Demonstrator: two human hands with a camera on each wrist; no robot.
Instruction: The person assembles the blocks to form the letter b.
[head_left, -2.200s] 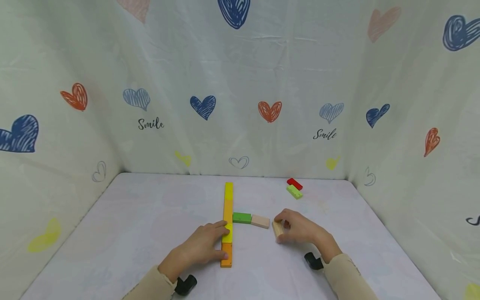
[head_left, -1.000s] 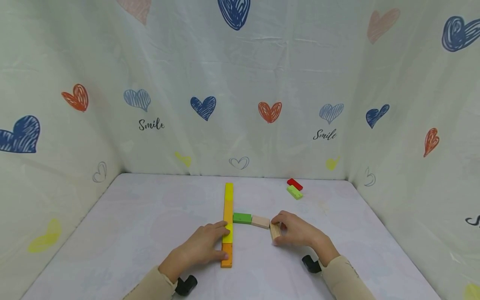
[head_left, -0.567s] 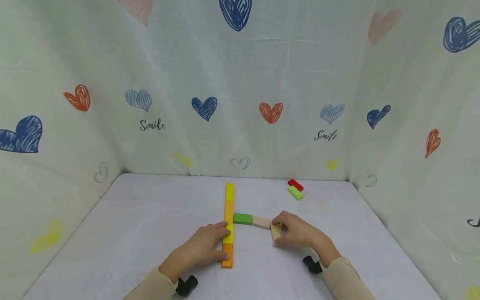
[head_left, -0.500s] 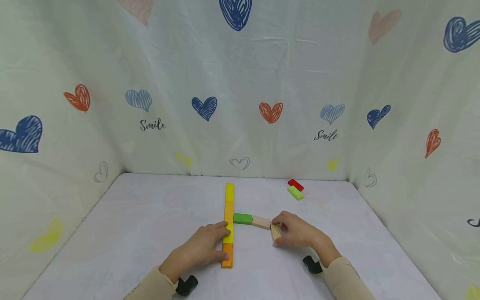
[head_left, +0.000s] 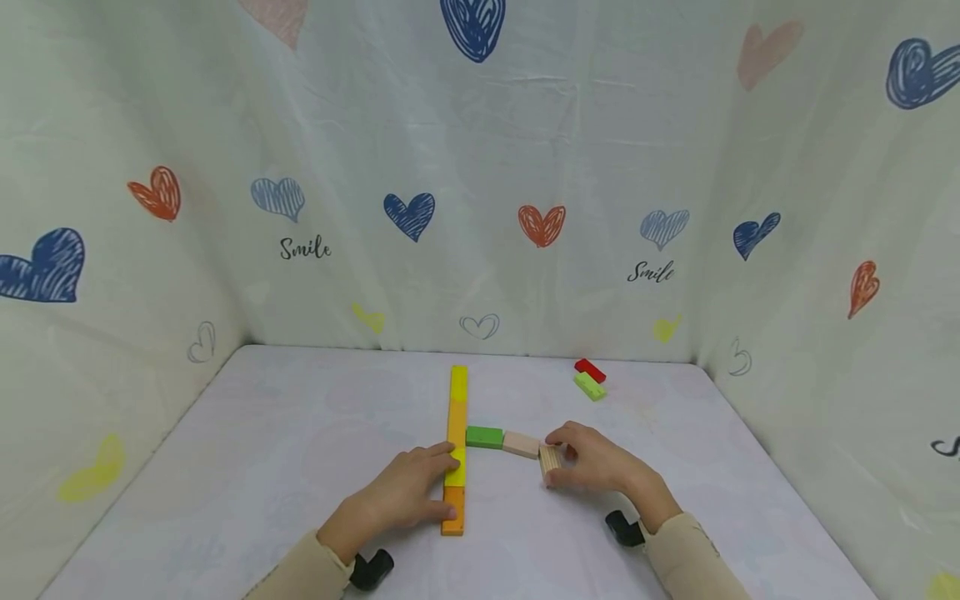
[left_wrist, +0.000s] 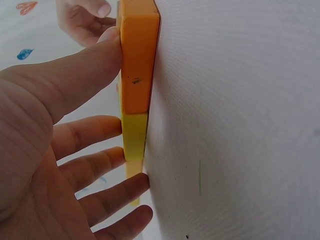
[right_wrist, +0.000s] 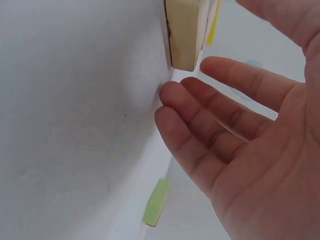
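Observation:
In the head view, yellow and orange blocks lie end to end in a row (head_left: pixel 457 425). My left hand (head_left: pixel 401 492) rests along its left side, thumb and fairly straight fingers touching the orange block (left_wrist: pixel 137 60) and yellow block (left_wrist: pixel 134 137) in the left wrist view. A green block (head_left: pixel 484 437) and a pale pinkish block (head_left: pixel 521 444) branch rightward. A plain wooden block (head_left: pixel 551 465) sits angled at their right end. Around it is my right hand (head_left: pixel 600 461); in the right wrist view the index finger (right_wrist: pixel 240 77) stands just off the block's end. The thumb tip is out of frame there.
At the back right, a red block (head_left: pixel 590 370) and a light green block (head_left: pixel 590 386) lie side by side. The table (head_left: pixel 300 417) has a white cover. Behind it and at both sides hangs a heart-patterned curtain (head_left: pixel 480 275).
My right hand brought the wooden block leftward, up to the pale block's end. Since half a second ago, the block has shifted very slightly away from me. My left hand has stayed in place.

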